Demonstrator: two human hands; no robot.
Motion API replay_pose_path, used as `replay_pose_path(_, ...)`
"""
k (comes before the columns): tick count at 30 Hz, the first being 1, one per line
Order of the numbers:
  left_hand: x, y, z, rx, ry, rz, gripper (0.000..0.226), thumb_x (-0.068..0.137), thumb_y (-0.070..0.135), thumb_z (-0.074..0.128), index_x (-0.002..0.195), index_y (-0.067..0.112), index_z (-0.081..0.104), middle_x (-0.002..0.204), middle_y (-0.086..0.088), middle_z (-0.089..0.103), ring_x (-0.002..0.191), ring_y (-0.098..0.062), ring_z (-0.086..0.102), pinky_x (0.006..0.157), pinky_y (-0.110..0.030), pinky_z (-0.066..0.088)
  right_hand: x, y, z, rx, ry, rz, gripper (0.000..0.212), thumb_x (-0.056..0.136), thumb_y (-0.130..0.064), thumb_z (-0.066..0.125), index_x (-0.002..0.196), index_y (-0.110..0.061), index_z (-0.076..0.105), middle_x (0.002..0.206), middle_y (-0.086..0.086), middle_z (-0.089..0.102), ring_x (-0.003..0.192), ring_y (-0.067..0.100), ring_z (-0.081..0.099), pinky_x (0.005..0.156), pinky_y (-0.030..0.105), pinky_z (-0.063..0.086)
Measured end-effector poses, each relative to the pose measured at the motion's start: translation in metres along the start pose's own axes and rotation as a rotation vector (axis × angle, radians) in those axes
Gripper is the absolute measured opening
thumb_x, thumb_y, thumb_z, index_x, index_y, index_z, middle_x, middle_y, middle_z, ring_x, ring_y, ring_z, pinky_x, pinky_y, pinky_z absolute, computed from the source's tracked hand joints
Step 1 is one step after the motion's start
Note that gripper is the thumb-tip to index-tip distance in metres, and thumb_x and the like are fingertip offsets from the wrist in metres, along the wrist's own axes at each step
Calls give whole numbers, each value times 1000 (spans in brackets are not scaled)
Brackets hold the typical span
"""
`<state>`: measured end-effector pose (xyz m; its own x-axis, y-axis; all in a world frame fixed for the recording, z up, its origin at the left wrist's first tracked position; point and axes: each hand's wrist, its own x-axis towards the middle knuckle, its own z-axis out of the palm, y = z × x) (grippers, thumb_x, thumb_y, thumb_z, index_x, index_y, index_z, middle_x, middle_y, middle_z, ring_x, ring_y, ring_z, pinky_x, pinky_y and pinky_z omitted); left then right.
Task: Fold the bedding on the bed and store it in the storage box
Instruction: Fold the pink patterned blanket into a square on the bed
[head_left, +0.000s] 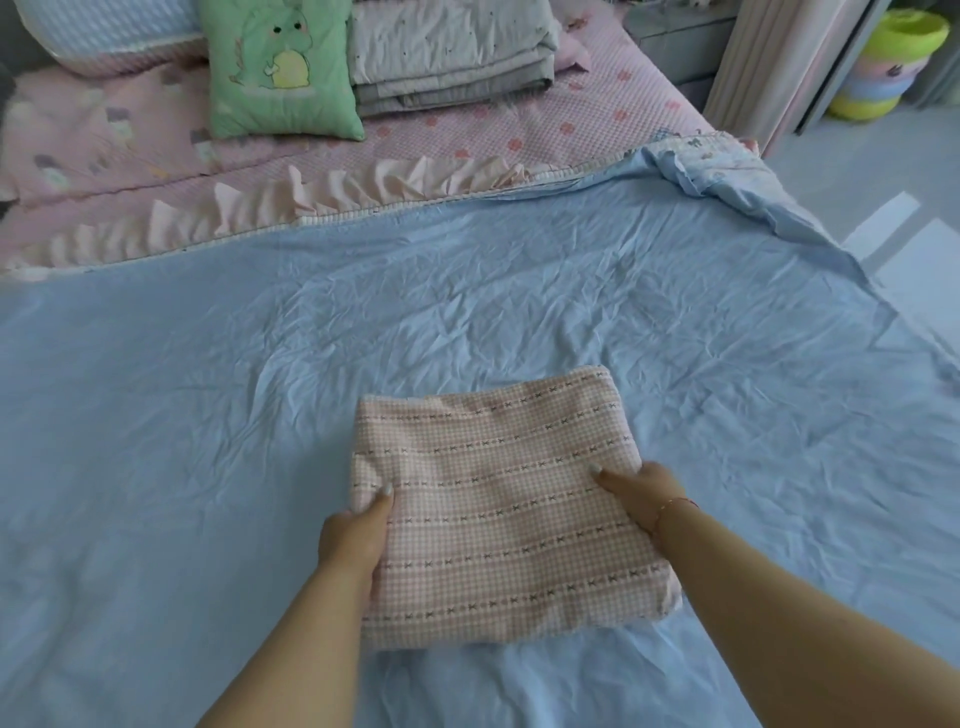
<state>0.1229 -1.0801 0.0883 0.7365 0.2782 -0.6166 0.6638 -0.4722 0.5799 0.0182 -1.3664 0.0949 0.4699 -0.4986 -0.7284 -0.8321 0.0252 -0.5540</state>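
A folded cloth (498, 499) is lying on a spread sheet (208, 415) and is being held between the two hands, the left hand (358, 535) at its left edge and the right hand (639, 493) at its right edge. Beyond the hands, a ruffled edge (322, 200) is running across the bed along the sheet's far border. Farther beyond, left of the hands, a cushion (280, 67) is being propped upright, with a stack of folded bedding (452, 52) lying just beside it on its right. Far to the right, past the bed's corner, stacked tubs (888, 67) are standing on the floor.
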Motion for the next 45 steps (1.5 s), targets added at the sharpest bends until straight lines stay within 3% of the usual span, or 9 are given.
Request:
replay_pose_path(3, -35, 31, -4, -67, 12, 124, 69, 81, 50, 71, 115, -9, 61, 114, -22, 66, 103, -33, 63, 92, -42, 51, -26, -9, -22, 56, 15, -51, 63, 77, -48, 71, 119, -4, 57, 107, 13, 64, 95, 32, 62, 89, 44, 53)
replay_pose_path(7, -91, 63, -6, -168, -29, 215, 55, 86, 45, 67, 114, -2, 64, 96, -8, 64, 88, -24, 60, 80, -32, 47, -65, -15, -70, 159, 59, -109, 55, 78, -43, 73, 113, -3, 60, 102, 12, 65, 91, 30, 63, 87, 44, 53)
replay_pose_path(13, -181, 104, -2, -216, -97, 347, 36, 85, 55, 63, 86, 19, 62, 97, -4, 68, 95, -26, 64, 92, -44, 53, -128, -9, -153, 366, 113, -200, 35, 82, -28, 71, 103, -2, 64, 78, 4, 62, 65, 17, 57, 53, 25, 43)
replay_pose_path(21, -287, 146, 32, -209, -197, 457, 36, 83, 55, 65, 85, 19, 66, 102, -7, 71, 95, -29, 66, 92, -48, 53, -201, 20, -266, 487, 209, -257, 24, 85, -25, 68, 93, -5, 57, 68, -1, 53, 58, 12, 49, 32, 13, 38)
replay_pose_path(25, -330, 161, 54, -203, -273, 518, 45, 84, 53, 65, 101, 11, 66, 107, -9, 68, 99, -31, 64, 94, -49, 51, -234, 43, -307, 543, 295, -260, 27, 84, -27, 69, 96, -5, 61, 70, 0, 56, 60, 14, 53, 47, 24, 41)
replay_pose_path(28, -357, 170, 70, -183, -345, 557, 53, 85, 53, 64, 111, 7, 65, 109, -9, 67, 99, -32, 63, 94, -49, 51, -256, 64, -329, 617, 364, -247, 21, 84, -25, 69, 86, -6, 60, 69, 1, 58, 60, 16, 55, 44, 24, 42)
replay_pose_path(35, -416, 182, 106, -93, -584, 675, 35, 87, 47, 66, 89, 11, 64, 105, -10, 67, 97, -33, 63, 94, -50, 50, -315, 130, -353, 801, 558, -187, 34, 79, -30, 73, 95, -1, 64, 81, 9, 66, 69, 24, 64, 59, 29, 52)
replay_pose_path(39, -454, 175, 126, -23, -722, 743, 49, 85, 52, 64, 107, 8, 65, 112, -9, 66, 102, -34, 62, 97, -52, 48, -359, 174, -351, 934, 678, -163, 34, 78, -29, 75, 97, -3, 66, 86, 10, 69, 75, 26, 67, 66, 33, 55)
replay_pose_path(45, -539, 136, 161, 115, -950, 879, 38, 87, 46, 66, 94, 9, 65, 106, -13, 69, 95, -34, 64, 93, -51, 51, -437, 262, -335, 1095, 913, -92, 26, 79, -30, 75, 86, -7, 64, 89, 8, 69, 80, 26, 66, 74, 36, 54)
